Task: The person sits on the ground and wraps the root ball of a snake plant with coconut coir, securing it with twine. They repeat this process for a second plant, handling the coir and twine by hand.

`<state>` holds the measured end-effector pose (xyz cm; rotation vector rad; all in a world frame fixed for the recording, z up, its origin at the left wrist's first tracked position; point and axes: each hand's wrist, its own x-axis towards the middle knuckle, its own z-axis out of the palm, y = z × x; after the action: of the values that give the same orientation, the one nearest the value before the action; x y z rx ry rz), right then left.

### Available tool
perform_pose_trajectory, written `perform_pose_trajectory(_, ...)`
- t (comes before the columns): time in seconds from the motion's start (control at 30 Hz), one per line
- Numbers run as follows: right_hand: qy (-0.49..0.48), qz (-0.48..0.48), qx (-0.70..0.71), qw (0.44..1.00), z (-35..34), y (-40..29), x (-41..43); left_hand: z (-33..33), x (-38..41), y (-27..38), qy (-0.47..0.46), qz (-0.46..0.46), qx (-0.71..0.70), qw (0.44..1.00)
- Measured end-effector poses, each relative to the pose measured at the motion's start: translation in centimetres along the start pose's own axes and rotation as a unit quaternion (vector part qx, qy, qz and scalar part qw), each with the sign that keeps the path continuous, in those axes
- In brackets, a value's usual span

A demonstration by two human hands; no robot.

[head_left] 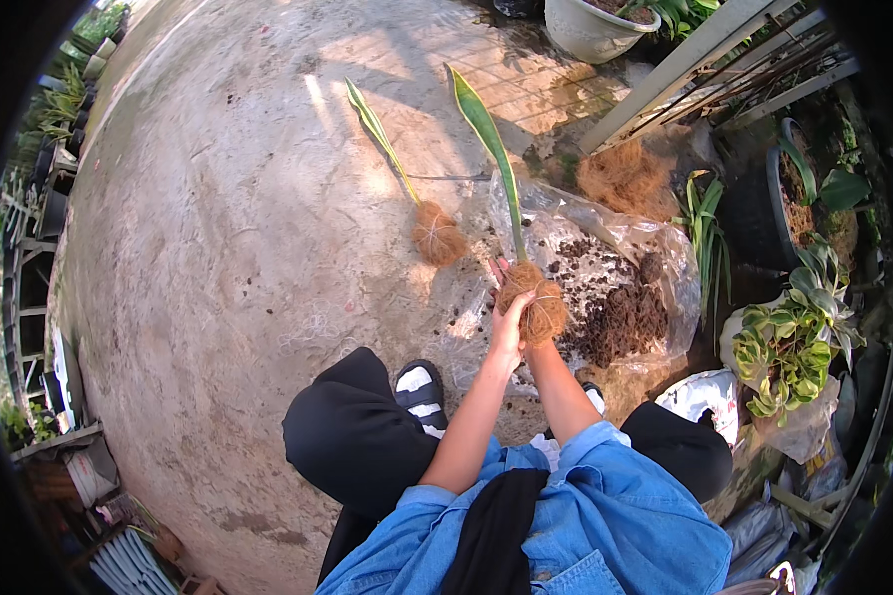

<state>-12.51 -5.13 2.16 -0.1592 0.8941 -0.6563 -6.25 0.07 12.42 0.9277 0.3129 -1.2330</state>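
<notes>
Both my hands hold a ball of brown coconut fibre (542,305) bound with thin pale string; one long snake plant leaf (489,134) with yellow edges rises from it. My left hand (509,320) grips its near left side, thumb on the fibre. My right hand (528,355) is mostly hidden under the ball, and some fingertips show past its far left side. To the left, a second string-bound fibre ball (437,234) lies on the concrete, with a slimmer snake plant leaf (378,134).
Right of my hands a clear plastic sheet (673,256) bears dark soil and roots (625,320). Loose coconut fibre (625,175) lies beyond it, beside a metal gate frame (662,82). Potted plants (785,349) line the right side; thin string (316,331) lies on the floor near my knee.
</notes>
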Motion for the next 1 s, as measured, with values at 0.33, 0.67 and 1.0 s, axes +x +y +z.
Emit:
perform_pose_trajectory(0.33,-0.014,-0.001,-0.075,0.997,0.9,1.5,-0.7,-0.8,0.4,-0.1,-0.001,-0.014,0.067,0.998)
perform_pose_trajectory(0.67,-0.041,0.007,-0.205,0.978,1.5,4.1,-2.8,-1.9,2.3,-2.5,0.156,-0.01,0.092,0.983)
perform_pose_trajectory(1.0,-0.157,0.096,-0.409,0.894,-2.8,-1.0,-0.7,-1.0,0.7,-0.2,-0.003,0.01,0.02,1.0)
